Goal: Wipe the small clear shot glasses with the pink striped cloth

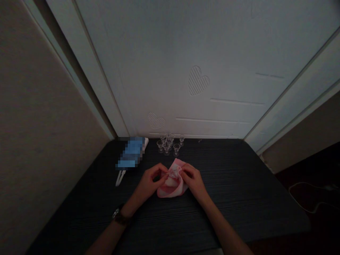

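Note:
My left hand [150, 183] is closed around a small clear stemmed glass [170, 173], held over the middle of the dark table [239, 198]. My right hand [193, 180] is closed on a pink cloth [172, 187] that is bunched under and around the glass. The two hands meet at the glass. A watch sits on my left wrist. Behind them, near the table's back edge, stands a cluster of several more small clear glasses [169, 143], apart from both hands.
A blurred blue object [131, 153] lies at the back left of the table, with a white handle-like piece [119, 177] beside it. A white panel with heart shapes [198, 81] rises behind the table. A cable [305, 198] lies on the floor at right.

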{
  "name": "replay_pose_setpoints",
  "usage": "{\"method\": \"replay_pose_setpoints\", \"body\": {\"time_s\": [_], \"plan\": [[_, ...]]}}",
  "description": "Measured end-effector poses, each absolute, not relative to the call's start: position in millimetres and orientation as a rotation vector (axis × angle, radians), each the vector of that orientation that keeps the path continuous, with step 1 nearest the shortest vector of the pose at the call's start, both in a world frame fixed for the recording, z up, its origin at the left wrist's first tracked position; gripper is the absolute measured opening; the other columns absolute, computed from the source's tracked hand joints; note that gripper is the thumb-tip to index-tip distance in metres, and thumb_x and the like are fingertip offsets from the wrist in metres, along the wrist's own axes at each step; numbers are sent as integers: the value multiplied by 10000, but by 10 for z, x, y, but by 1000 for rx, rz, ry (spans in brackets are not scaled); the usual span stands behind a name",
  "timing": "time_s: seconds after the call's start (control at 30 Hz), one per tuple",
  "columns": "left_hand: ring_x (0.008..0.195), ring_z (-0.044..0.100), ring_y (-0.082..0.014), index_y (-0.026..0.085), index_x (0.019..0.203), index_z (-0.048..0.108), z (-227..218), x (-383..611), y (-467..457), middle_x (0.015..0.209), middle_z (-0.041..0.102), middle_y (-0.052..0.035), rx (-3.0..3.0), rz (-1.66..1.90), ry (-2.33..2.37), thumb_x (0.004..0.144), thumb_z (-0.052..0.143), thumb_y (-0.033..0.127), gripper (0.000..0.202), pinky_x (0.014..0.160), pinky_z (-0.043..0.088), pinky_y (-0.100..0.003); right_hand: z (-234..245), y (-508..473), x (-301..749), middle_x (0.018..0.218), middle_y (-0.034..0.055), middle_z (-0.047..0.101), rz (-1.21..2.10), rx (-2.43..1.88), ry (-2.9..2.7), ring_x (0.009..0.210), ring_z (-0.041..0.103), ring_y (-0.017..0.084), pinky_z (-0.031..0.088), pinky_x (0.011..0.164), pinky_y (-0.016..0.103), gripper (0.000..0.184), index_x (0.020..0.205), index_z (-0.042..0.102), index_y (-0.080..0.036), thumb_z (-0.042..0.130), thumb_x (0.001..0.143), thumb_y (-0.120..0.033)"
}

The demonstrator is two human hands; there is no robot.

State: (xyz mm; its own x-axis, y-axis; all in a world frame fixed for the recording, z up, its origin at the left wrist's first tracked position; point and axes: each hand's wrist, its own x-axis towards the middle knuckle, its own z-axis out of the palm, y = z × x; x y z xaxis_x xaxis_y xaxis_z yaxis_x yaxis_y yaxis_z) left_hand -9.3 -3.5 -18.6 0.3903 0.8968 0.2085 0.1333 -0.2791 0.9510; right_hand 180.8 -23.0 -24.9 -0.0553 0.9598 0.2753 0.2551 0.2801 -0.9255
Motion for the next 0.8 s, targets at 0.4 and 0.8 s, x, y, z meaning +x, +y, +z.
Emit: {"method": "replay_pose_setpoints", "body": {"time_s": [0.4,0.8], "plan": [[735,554,-141,170,738,528,-178,-81,-44,761,564,-3,1685,997,948,766,616,232,112,686,452,-253,-263,-224,1802,743,19,570,879,-1164,-1532,688,529,137,393,607,236,155,718,653,-172,545,821,-214],[785,584,-170,159,839,621,-146,-119,-55,831,628,-41,1741,962,975,789,589,236,97,711,459,-272,-207,-241,1803,739,19,561,889,-1155,-1560,685,520,136,388,604,235,177,714,644,-169,532,830,-240]]}}
